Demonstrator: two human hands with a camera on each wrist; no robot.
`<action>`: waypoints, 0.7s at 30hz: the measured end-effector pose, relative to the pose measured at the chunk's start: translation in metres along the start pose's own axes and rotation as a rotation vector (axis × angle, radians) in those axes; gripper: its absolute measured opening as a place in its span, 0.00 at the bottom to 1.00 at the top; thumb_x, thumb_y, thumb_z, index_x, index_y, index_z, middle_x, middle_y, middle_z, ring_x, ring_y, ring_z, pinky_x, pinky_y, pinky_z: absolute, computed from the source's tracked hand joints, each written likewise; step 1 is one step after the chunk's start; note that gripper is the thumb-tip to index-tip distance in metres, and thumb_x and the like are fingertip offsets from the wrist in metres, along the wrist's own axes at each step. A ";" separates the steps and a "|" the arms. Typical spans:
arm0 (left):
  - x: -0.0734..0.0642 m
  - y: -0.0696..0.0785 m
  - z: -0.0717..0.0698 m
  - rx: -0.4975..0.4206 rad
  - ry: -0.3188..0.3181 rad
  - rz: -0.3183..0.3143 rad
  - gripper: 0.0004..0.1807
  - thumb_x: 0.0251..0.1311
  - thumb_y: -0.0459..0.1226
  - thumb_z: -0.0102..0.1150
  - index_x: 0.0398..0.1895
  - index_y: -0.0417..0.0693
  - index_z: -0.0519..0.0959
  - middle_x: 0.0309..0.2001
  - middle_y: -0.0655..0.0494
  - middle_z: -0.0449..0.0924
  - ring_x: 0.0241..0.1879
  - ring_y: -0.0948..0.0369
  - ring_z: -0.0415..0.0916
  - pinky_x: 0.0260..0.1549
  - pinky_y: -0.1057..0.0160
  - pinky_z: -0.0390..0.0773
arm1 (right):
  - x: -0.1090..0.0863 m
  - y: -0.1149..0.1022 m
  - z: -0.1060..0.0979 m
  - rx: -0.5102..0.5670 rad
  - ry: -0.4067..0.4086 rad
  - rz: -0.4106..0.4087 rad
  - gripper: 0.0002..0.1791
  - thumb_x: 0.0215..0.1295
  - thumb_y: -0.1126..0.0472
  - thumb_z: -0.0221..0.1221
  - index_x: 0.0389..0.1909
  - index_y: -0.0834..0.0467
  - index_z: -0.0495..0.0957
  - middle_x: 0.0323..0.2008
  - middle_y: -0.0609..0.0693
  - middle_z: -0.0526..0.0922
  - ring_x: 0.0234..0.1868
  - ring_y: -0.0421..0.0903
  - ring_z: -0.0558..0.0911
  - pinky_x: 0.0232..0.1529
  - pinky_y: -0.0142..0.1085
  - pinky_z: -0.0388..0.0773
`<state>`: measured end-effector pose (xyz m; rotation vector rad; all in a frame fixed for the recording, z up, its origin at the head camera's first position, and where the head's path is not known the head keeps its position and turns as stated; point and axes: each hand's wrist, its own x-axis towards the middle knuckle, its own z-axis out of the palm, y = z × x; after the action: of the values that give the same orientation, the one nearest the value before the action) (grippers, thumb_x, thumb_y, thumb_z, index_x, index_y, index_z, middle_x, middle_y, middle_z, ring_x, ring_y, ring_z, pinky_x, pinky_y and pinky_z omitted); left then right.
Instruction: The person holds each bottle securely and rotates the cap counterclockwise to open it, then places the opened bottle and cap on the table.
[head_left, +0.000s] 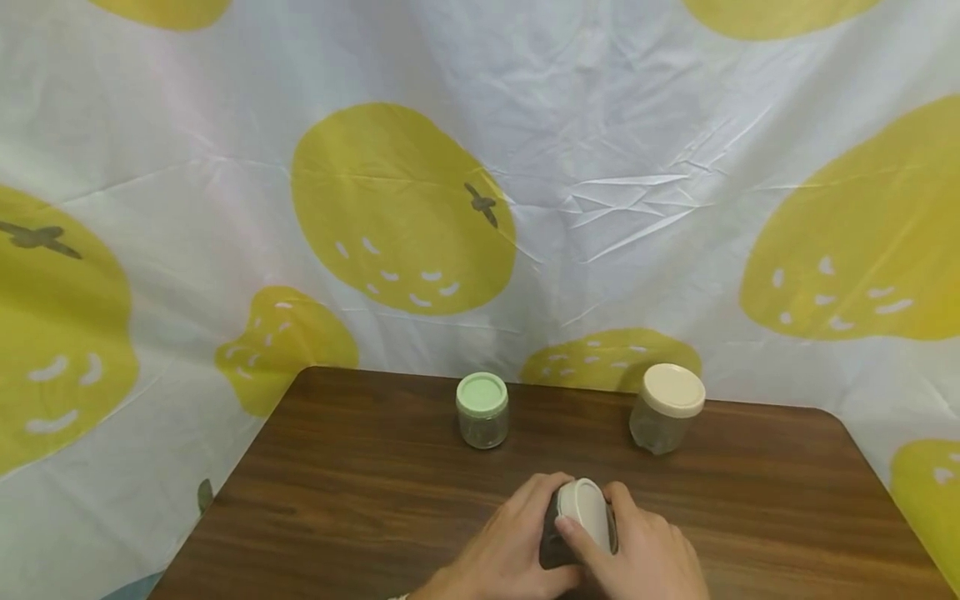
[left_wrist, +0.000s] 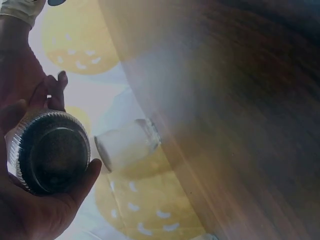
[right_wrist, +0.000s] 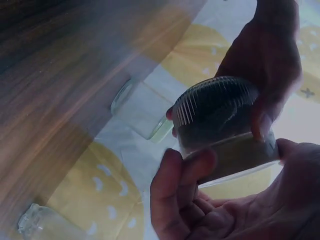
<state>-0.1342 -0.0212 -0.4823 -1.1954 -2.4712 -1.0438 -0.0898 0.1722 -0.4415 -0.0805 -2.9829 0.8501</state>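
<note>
A glass jar (head_left: 553, 542) with a ribbed, dark-looking body and a whitish lid (head_left: 587, 510) is held tilted between both hands, at the near part of the table. My left hand (head_left: 510, 537) grips the body, as the left wrist view shows beside the jar's round base (left_wrist: 57, 155). My right hand (head_left: 648, 550) holds the jar at the lid, its thumb lying over the lid's face. In the right wrist view, the fingers of the right hand (right_wrist: 235, 215) curl along the lid's rim (right_wrist: 240, 157). Whether the lid is loose cannot be told.
Beyond the hands stand a small glass jar with a green lid (head_left: 482, 410) and, farther right, a larger one with a cream lid (head_left: 669, 408). Both are upright on the dark wooden table (head_left: 360, 475). A lemon-print cloth (head_left: 600, 167) hangs behind the table's far edge.
</note>
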 end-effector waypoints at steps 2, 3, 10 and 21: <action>0.000 0.001 0.001 -0.005 0.002 -0.002 0.45 0.55 0.52 0.77 0.73 0.52 0.66 0.61 0.61 0.77 0.55 0.69 0.78 0.55 0.71 0.81 | 0.000 0.001 0.001 0.015 0.030 -0.032 0.34 0.64 0.26 0.63 0.50 0.53 0.78 0.21 0.44 0.77 0.21 0.42 0.74 0.23 0.39 0.67; 0.000 0.001 0.001 -0.004 0.005 0.001 0.45 0.55 0.52 0.77 0.73 0.52 0.65 0.61 0.60 0.77 0.55 0.69 0.78 0.55 0.70 0.81 | 0.000 0.001 0.002 0.022 0.046 -0.048 0.33 0.64 0.28 0.64 0.49 0.53 0.78 0.21 0.44 0.76 0.21 0.41 0.73 0.23 0.38 0.66; 0.001 0.003 0.003 -0.113 0.005 -0.023 0.46 0.57 0.51 0.77 0.74 0.51 0.63 0.64 0.57 0.77 0.56 0.65 0.79 0.56 0.67 0.82 | 0.001 0.003 0.005 0.032 0.172 -0.128 0.28 0.58 0.31 0.71 0.44 0.48 0.79 0.20 0.40 0.74 0.20 0.37 0.70 0.22 0.32 0.63; 0.002 0.002 0.001 -0.239 -0.021 -0.031 0.42 0.60 0.49 0.73 0.74 0.50 0.63 0.62 0.53 0.78 0.56 0.65 0.80 0.55 0.68 0.82 | 0.003 0.013 0.005 0.012 0.293 -0.361 0.29 0.52 0.37 0.76 0.51 0.44 0.81 0.31 0.33 0.81 0.28 0.29 0.72 0.27 0.29 0.68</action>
<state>-0.1339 -0.0183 -0.4814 -1.2420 -2.4410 -1.3741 -0.0923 0.1805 -0.4522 0.2981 -2.6047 0.7373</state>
